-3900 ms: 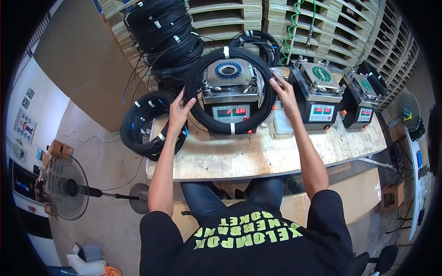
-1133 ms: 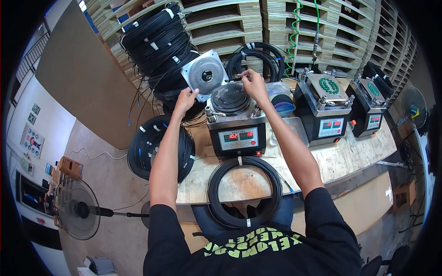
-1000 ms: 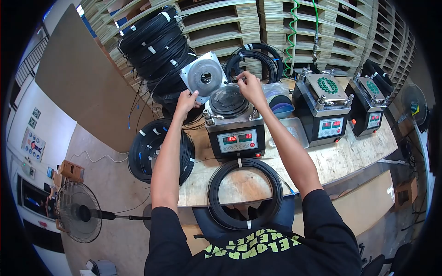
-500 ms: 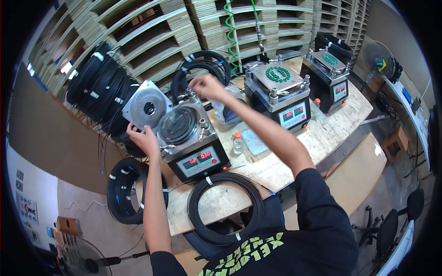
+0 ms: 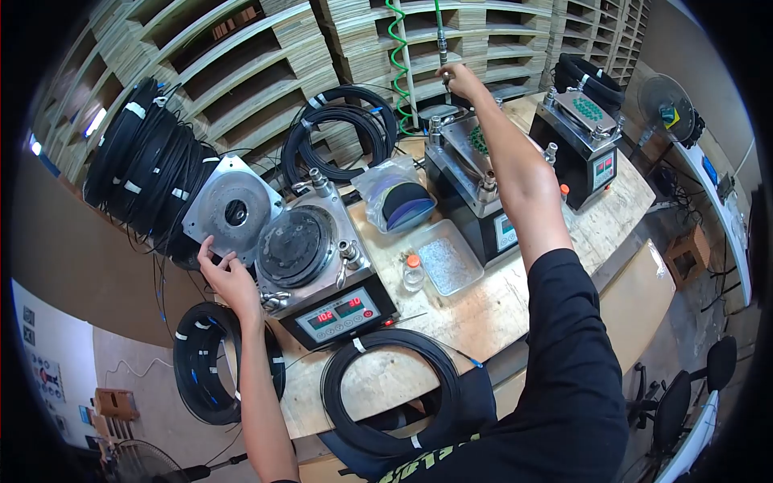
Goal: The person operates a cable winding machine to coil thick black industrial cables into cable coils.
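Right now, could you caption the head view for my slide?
Left hand at the tilted square plate, right hand at the metal end of the straight green hose.

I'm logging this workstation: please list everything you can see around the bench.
Machines: three, black and silver, on bench
Plate: one, silver, tilted beside nearest machine
Loose coil: one, black, over bench front edge
Other coils: many, black, left, back, far right
Bottle: one, clear, orange cap, left of tray
Other cap: one, orange, between farther machines
Tray: one, clear, right of bottle
Bagged discs: several, dark, behind tray
Hose: count unclear, green, hanging at back
Pallets: many, pale wood, stacked behind
Fans: two, dark, right and lower left
Chairs: count unclear, black, lower right
Boxes: two, brown, far right, lower left
Bench: one, pale wood, centre
Left hand: one, bare, at plate's lower edge
Right hand: one, bare, at hose's metal fitting
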The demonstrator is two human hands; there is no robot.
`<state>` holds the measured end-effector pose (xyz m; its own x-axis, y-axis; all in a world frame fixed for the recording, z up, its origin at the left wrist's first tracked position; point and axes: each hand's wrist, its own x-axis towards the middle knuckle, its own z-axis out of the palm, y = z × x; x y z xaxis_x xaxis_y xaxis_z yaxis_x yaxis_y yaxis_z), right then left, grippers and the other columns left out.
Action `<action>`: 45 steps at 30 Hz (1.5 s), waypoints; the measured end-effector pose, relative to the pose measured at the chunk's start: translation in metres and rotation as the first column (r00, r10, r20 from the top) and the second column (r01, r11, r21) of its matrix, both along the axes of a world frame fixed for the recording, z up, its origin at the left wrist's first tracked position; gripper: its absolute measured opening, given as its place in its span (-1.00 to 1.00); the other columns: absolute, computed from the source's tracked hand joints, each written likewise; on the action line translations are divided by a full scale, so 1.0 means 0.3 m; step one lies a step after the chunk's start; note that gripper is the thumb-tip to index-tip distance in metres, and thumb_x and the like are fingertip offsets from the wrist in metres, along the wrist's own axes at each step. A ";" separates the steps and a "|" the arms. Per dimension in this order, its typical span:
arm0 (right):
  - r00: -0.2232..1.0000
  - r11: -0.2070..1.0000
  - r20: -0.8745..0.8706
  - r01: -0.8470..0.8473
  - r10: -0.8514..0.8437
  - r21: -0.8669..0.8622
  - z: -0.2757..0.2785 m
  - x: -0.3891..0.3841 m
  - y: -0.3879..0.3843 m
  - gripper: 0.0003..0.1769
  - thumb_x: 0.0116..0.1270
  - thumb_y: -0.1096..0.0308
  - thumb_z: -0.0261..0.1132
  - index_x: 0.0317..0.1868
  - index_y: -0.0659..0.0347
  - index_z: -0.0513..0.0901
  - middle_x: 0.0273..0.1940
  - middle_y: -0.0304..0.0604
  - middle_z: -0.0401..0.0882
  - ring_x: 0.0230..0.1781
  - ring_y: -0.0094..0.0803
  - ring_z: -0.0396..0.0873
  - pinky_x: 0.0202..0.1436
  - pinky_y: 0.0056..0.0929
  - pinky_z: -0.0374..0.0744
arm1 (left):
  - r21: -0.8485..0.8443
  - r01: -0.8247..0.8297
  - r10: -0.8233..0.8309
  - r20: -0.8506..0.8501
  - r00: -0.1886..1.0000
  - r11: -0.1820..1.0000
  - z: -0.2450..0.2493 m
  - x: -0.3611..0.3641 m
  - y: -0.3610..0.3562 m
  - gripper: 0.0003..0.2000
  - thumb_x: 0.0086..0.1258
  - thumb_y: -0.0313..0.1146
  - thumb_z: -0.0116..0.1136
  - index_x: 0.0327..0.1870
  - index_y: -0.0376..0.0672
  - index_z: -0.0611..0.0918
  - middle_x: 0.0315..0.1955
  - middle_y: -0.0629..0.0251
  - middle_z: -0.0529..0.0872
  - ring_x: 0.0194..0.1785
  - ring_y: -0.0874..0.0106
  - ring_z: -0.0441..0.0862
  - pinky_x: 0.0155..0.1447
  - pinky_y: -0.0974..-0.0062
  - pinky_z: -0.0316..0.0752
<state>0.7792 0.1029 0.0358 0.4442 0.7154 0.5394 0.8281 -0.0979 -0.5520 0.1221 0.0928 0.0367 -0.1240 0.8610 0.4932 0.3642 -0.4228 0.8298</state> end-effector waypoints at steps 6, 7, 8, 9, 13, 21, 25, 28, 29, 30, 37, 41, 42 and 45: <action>0.998 0.998 -0.048 0.036 -0.038 -0.044 0.044 -0.131 0.009 -0.37 0.20 0.55 0.14 0.32 0.04 0.62 0.03 0.23 0.72 0.11 0.15 0.67 0.20 -0.07 0.62 | -0.018 0.005 -0.005 0.018 1.000 1.000 -0.004 0.000 -0.011 -0.41 0.35 -0.76 -0.04 0.41 -0.09 0.46 0.30 0.06 0.39 0.06 0.34 0.70 -0.03 0.48 0.66; 0.998 0.997 0.023 0.063 -0.064 0.039 0.016 -0.111 0.041 -0.35 0.20 0.54 0.14 0.35 0.04 0.59 0.04 0.25 0.71 0.12 0.17 0.66 0.21 -0.06 0.61 | -0.009 0.007 -0.007 0.021 1.000 1.000 -0.002 -0.001 -0.005 -0.41 0.34 -0.77 -0.05 0.41 -0.09 0.47 0.30 0.06 0.39 0.06 0.34 0.69 -0.04 0.49 0.66; 0.991 0.988 0.092 0.084 -0.096 0.126 -0.002 -0.085 0.070 -0.33 0.20 0.54 0.13 0.38 0.04 0.55 0.06 0.28 0.70 0.13 0.19 0.65 0.23 -0.05 0.61 | -0.009 0.011 -0.010 0.025 1.000 1.000 0.001 -0.002 0.000 -0.41 0.34 -0.77 -0.05 0.41 -0.09 0.47 0.30 0.06 0.39 0.05 0.34 0.69 -0.05 0.50 0.67; 0.994 0.993 0.084 0.060 -0.068 0.099 0.001 -0.081 0.070 -0.30 0.19 0.55 0.14 0.41 0.04 0.49 0.06 0.33 0.67 0.14 0.24 0.63 0.26 0.00 0.59 | -0.010 0.014 -0.014 0.030 0.999 1.000 -0.001 -0.003 0.000 -0.41 0.34 -0.77 -0.05 0.41 -0.09 0.47 0.29 0.06 0.39 0.05 0.34 0.69 -0.07 0.51 0.68; 1.000 0.999 -0.003 -0.025 0.025 0.026 0.020 -0.129 0.077 -0.24 0.16 0.61 0.20 0.44 0.08 0.42 0.10 0.38 0.62 0.13 0.31 0.63 0.21 0.05 0.62 | 0.004 0.024 -0.024 0.050 0.998 1.000 -0.003 0.006 0.000 -0.39 0.33 -0.79 -0.06 0.41 -0.10 0.46 0.27 0.07 0.38 0.02 0.35 0.69 -0.12 0.54 0.69; 0.861 0.991 -0.508 0.065 0.003 0.115 -0.009 -0.159 0.125 -0.22 0.38 0.59 0.40 0.53 0.10 0.25 -0.30 0.10 0.68 -0.50 -0.06 0.76 -0.46 -0.04 0.85 | 0.057 -0.006 0.003 0.050 0.999 0.998 -0.026 0.001 0.020 -0.39 0.29 -0.79 -0.04 0.40 -0.13 0.47 0.22 0.02 0.44 -0.06 0.31 0.74 0.10 0.44 0.59; 0.839 0.979 -0.530 -0.192 0.124 -0.075 0.121 -0.344 0.018 -0.39 0.22 0.33 0.61 0.20 0.45 0.60 -0.34 -0.08 0.73 -0.40 -0.27 0.77 -0.40 -0.25 0.78 | 0.162 -0.027 0.014 0.079 0.997 0.986 -0.058 -0.004 0.052 -0.40 0.26 -0.78 -0.01 0.37 -0.17 0.48 0.18 -0.02 0.48 -0.12 0.27 0.75 0.12 0.43 0.58; 0.962 0.955 -0.170 -0.244 0.215 -0.171 0.209 -0.480 -0.034 -0.30 0.00 -0.01 0.73 -0.02 0.34 0.70 -0.40 -0.24 0.67 -0.37 -0.52 0.58 -0.26 -0.49 0.50 | 0.122 -0.050 0.042 0.072 0.997 0.991 -0.042 -0.001 0.032 -0.42 0.26 -0.78 0.03 0.35 -0.16 0.49 0.12 -0.02 0.52 -0.13 0.23 0.75 0.12 0.33 0.55; 0.937 0.956 -0.262 -0.268 0.229 -0.123 0.242 -0.588 -0.074 -0.38 0.04 0.03 0.69 -0.06 0.32 0.69 -0.39 -0.26 0.64 -0.37 -0.52 0.56 -0.26 -0.48 0.50 | 0.115 -0.054 0.047 0.066 0.997 0.992 -0.053 -0.003 0.040 -0.42 0.26 -0.77 0.05 0.34 -0.14 0.48 0.08 -0.02 0.53 -0.16 0.21 0.74 0.12 0.26 0.52; 0.904 0.956 -0.353 -0.283 0.240 -0.075 0.258 -0.665 -0.094 -0.46 0.07 0.07 0.66 -0.11 0.29 0.69 -0.39 -0.28 0.62 -0.38 -0.52 0.54 -0.27 -0.47 0.50 | 0.082 -0.053 0.047 0.076 0.996 0.995 -0.034 0.002 0.020 -0.43 0.26 -0.76 0.04 0.34 -0.15 0.47 0.08 -0.05 0.53 -0.11 0.14 0.71 0.15 0.23 0.51; 0.388 0.768 -0.688 -0.498 0.613 0.403 0.266 -1.221 -0.214 -0.68 0.25 0.64 0.17 0.02 0.27 0.45 -0.14 -0.07 0.58 -0.03 -0.16 0.77 -0.12 -0.34 0.74 | 0.123 -0.130 0.128 0.028 0.991 0.984 -0.030 0.009 -0.001 -0.45 0.24 -0.74 0.03 0.32 -0.20 0.45 0.09 -0.15 0.54 0.20 -0.10 0.55 0.31 0.08 0.39; 0.264 0.711 -0.726 -0.566 0.635 0.417 0.246 -1.505 -0.278 -0.55 0.32 0.65 0.13 0.23 0.28 0.44 0.04 0.01 0.46 -0.09 -0.09 0.79 -0.05 -0.15 0.79 | 0.115 -0.137 0.133 0.042 0.990 0.984 -0.039 0.005 0.009 -0.45 0.23 -0.74 0.02 0.31 -0.20 0.44 0.10 -0.15 0.54 0.21 -0.11 0.53 0.32 0.07 0.38; 0.236 0.714 -0.737 -0.546 0.634 0.439 0.245 -1.570 -0.290 -0.56 0.35 0.64 0.13 0.24 0.27 0.44 0.00 -0.03 0.49 -0.13 -0.11 0.79 -0.08 -0.14 0.79 | 0.112 -0.133 0.128 0.050 0.990 0.985 -0.040 0.005 0.009 -0.45 0.23 -0.74 0.02 0.30 -0.20 0.44 0.10 -0.15 0.54 0.22 -0.12 0.53 0.32 0.07 0.38; 0.434 0.788 -0.691 -0.517 0.578 0.335 0.244 -1.647 -0.309 -0.62 0.39 0.57 0.20 0.21 0.24 0.55 -0.29 -0.22 0.58 -0.42 -0.37 0.72 -0.29 -0.34 0.68 | 0.105 -0.137 0.128 0.085 0.988 0.985 -0.032 0.012 0.000 -0.46 0.22 -0.74 0.02 0.29 -0.19 0.45 0.11 -0.12 0.54 0.23 -0.12 0.53 0.33 0.06 0.38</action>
<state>0.2850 0.0103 0.1089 0.2207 0.9349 0.2781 0.0026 0.2846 -0.9586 0.1256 0.0929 0.0271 -0.2750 0.7751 0.5688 0.3596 -0.4658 0.8086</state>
